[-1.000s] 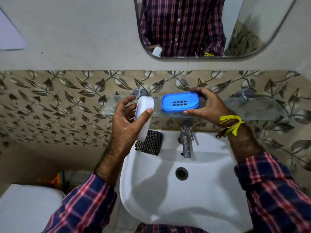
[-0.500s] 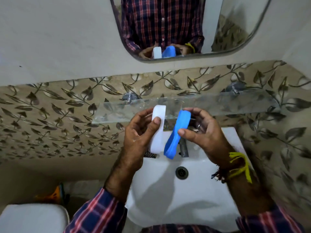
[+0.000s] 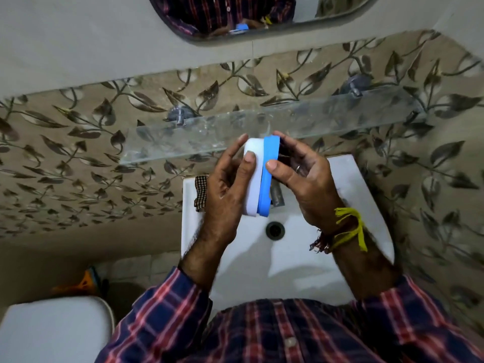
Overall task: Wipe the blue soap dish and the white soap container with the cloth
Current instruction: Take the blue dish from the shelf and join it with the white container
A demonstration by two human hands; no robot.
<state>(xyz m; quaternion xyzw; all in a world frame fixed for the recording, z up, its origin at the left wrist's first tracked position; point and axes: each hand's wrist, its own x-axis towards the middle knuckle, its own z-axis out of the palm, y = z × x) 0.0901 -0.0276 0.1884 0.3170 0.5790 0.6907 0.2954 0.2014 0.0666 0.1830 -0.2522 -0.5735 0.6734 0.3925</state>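
Observation:
My left hand point(image 3: 222, 187) grips the white soap container point(image 3: 252, 184) on edge, thumb across its side. Pressed flat against it stands the blue soap dish point(image 3: 267, 176), gripped by my right hand point(image 3: 303, 179) with the thumb on its rim. Both pieces are held together above the white sink point(image 3: 309, 258), just below the glass shelf. The dark checked cloth point(image 3: 200, 193) lies on the sink's back left corner, partly hidden behind my left hand.
A glass shelf point(image 3: 327, 119) runs along the leaf-patterned wall above the sink. The metal tap point(image 3: 277, 195) is behind my hands, over the drain point(image 3: 275, 229). A mirror point(image 3: 235, 17) hangs above. A white toilet lid point(image 3: 52, 331) sits at lower left.
Both hands lifted the blue dish and the white container off the glass shelf, turned them on edge, and brought them together over the sink. The camera tilted further down.

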